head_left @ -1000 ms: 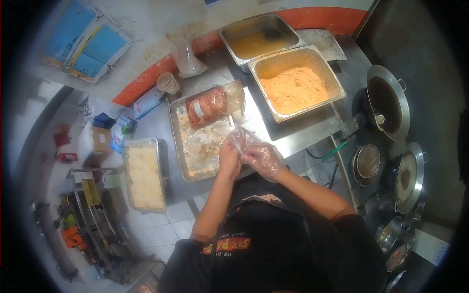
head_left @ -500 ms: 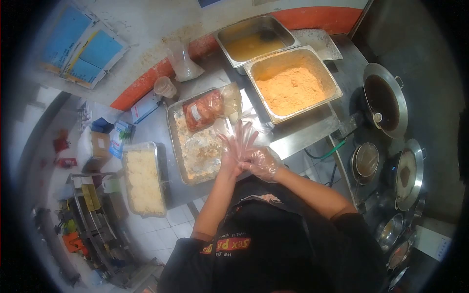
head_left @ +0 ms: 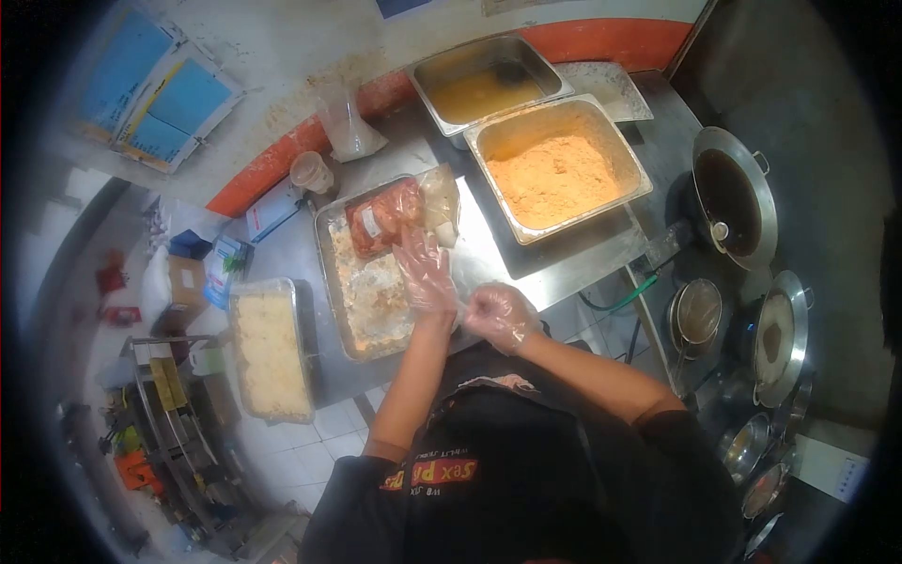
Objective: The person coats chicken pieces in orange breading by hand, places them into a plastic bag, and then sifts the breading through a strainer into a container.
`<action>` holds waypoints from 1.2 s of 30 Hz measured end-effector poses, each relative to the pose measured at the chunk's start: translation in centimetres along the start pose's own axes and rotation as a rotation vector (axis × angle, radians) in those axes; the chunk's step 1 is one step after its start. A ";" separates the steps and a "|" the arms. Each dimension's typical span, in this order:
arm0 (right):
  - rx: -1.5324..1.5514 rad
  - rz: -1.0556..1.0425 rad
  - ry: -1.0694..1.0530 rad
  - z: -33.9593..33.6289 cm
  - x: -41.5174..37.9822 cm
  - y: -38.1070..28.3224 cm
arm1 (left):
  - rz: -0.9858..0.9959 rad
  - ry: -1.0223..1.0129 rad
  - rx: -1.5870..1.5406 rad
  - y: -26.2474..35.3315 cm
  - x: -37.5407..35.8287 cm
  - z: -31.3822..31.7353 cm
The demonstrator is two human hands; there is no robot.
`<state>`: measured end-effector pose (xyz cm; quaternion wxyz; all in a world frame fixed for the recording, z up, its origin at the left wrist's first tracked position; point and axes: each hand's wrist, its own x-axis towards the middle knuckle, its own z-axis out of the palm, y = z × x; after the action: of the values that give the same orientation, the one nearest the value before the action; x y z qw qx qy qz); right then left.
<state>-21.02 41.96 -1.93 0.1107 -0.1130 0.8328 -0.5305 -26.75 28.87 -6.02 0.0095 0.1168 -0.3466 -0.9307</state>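
Note:
Both hands wear clear plastic gloves. My left hand (head_left: 427,277) has its fingers stretched out over the right side of a metal tray (head_left: 352,338) with crumbly pale residue, just below a plastic bag of reddish raw meat (head_left: 383,218). My right hand (head_left: 501,317) is closed beside the left wrist. Its fingers pinch the loose cuff of the left hand's plastic glove (head_left: 459,313), which stretches between the two hands. Up and to the right stands a deep metal pan of orange breading powder (head_left: 559,179).
Behind the powder pan sits a pan of yellowish liquid (head_left: 484,94). A tray of pale food (head_left: 272,348) is at left. A plastic cup (head_left: 311,173) and a bag of white powder (head_left: 349,132) stand near the wall. Woks of dark liquid (head_left: 728,197) and pale liquid (head_left: 778,338) line the right.
My left hand has moved left and away from the right, from in front of the tray's edge to over it. My right hand stays closed near the left wrist, tugging the glove cuff.

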 end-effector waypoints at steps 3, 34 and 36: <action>-0.089 0.031 0.133 0.2 0.4 0.1 | 0.109 0.017 0.022 -0.1 -0.3 0.6; -0.261 0.445 0.630 -17.4 23.5 19.7 | 0.389 0.139 1.369 -11.3 8.4 8.0; -0.563 0.518 0.470 -16.6 25.1 22.5 | 0.375 0.136 1.340 -11.4 8.4 7.5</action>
<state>-51.50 57.82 -17.19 0.0124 0.1970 0.9481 -0.2493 -35.91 41.56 -9.69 0.1176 0.0939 -0.8589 -0.4896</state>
